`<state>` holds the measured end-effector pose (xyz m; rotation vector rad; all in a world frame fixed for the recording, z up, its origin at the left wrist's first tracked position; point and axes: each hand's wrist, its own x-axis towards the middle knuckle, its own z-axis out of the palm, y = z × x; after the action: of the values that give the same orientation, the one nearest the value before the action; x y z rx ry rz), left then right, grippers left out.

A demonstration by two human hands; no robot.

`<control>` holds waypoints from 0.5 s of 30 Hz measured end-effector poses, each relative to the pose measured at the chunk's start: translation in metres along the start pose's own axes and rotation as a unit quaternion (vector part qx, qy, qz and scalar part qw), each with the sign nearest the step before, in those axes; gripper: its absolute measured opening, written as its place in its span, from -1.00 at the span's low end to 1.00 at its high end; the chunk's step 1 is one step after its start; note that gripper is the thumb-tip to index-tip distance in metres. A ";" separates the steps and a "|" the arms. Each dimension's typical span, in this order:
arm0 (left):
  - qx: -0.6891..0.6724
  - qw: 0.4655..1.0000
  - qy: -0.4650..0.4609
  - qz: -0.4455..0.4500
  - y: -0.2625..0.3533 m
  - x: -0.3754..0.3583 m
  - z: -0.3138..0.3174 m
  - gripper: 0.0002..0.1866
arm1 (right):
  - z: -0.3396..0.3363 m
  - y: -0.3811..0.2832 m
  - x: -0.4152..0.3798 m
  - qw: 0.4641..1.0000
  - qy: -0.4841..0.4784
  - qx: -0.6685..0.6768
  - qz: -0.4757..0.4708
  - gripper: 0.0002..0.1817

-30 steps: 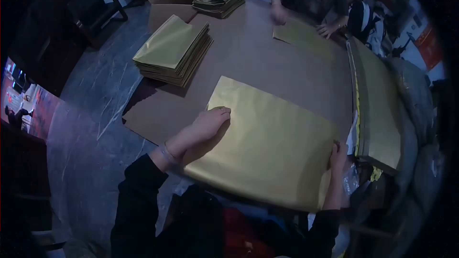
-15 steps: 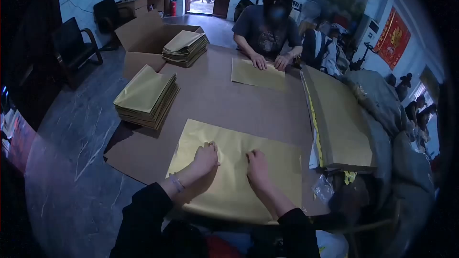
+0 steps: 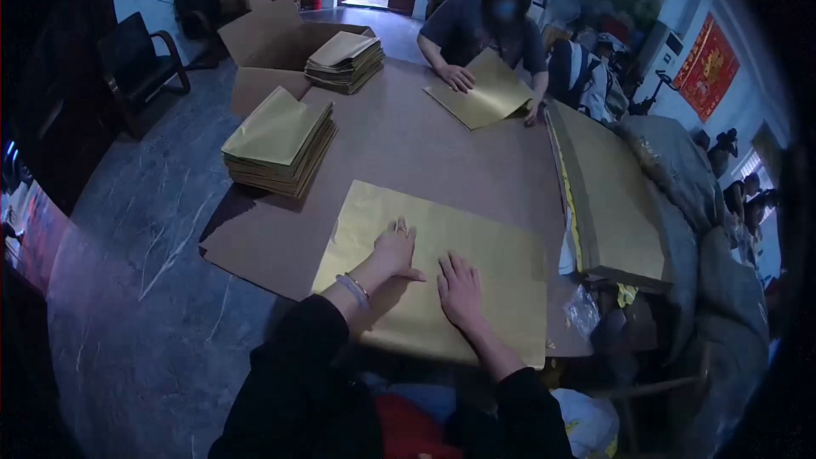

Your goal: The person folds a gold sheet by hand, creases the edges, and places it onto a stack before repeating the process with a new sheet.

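Between my left hand (image 3: 395,251) and right hand (image 3: 460,289) I'm seeing a narrow gap; beyond the gold sheet (image 3: 510,246), brown tabletop (image 3: 433,153) is giving a broad lane across mid-frame. At centre left, a folded stack (image 3: 276,136) is blocking sideways passage; at right, a gold-topped block (image 3: 616,195) is walling the edge. At upper middle, a co-worker's hand (image 3: 457,78) and tilted sheet (image 3: 491,93) are obstructing.
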<state>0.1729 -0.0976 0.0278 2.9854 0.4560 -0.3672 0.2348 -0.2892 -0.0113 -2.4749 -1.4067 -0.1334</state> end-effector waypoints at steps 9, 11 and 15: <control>0.002 1.000 0.015 -0.002 0.004 -0.004 0.003 0.23 | -0.032 0.081 -0.093 0.995 0.035 -0.015 0.093 -0.54; 0.015 1.000 0.016 -0.011 0.006 -0.010 -0.001 0.15 | -0.037 0.104 -0.114 0.990 0.046 -0.028 0.130 -0.53; 0.049 0.996 0.069 -0.026 0.014 -0.024 0.031 -0.27 | -0.044 0.137 -0.140 0.978 0.011 -0.052 0.203 -0.51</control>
<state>0.1477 -0.1219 0.0048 3.1132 0.5451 -0.1922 0.2817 -0.4836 -0.0288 -2.7767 -0.8787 -0.1497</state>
